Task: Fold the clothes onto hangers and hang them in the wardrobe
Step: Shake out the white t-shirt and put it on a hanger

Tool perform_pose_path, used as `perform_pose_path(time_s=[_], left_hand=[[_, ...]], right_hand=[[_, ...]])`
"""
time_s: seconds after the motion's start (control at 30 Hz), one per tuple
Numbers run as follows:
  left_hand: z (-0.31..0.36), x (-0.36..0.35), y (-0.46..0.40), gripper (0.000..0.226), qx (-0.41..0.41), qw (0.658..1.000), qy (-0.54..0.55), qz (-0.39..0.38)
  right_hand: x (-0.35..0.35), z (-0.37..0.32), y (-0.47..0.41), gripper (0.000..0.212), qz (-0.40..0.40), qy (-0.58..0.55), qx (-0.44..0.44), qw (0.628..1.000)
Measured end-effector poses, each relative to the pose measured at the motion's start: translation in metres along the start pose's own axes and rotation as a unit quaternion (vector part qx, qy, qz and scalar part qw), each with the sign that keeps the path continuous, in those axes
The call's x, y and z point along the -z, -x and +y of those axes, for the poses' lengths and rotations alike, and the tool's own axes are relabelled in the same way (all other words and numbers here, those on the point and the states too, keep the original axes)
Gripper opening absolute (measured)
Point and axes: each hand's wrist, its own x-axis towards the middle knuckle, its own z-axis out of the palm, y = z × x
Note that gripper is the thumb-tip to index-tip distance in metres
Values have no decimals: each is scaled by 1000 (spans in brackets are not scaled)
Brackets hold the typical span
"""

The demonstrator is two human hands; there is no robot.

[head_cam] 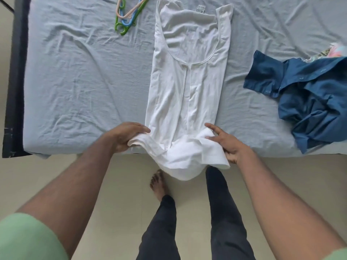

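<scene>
Hangers (127, 14), plastic and bundled, are noted at the far left of the bed (75, 81). White vest (187, 87) is laid lengthwise at centre, its hem gripped by the left hand (125, 136) and pinched by the right hand (228, 145) at the bed's near edge. Blue shirt (308, 102) is observed crumpled at right.

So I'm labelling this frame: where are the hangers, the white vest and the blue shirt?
hangers (126, 14): head view, on the blue hanger.
white vest (187, 94): head view, mid front panel.
blue shirt (311, 102): head view, crumpled body.
</scene>
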Motion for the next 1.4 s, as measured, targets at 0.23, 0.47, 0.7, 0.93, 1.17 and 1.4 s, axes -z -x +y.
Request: perform_pose_path(time_s=[0.23,0.47,0.7,0.93,1.17,1.4], left_hand=[[33,-12,-57,53,70,986,118,99],[19,-18,-76,16,-22,958,-120,259],[36,-43,-83,26,-130,881,-297,345],[27,-38,-88,14,-200,932,-165,252],[13,-29,-86,24,-124,960,-110,227],[17,-34,-81,14,-169,952,74,242]], right_hand=[[-6,-47,-52,23,164,-199,33,966],[-7,-55,-77,42,294,283,224,885],[-22,-72,-101,60,179,440,208,855],[-39,-81,-102,30,76,331,265,902],[-54,-83,-101,44,98,373,124,914],[-14,-67,-88,26,233,267,202,913]])
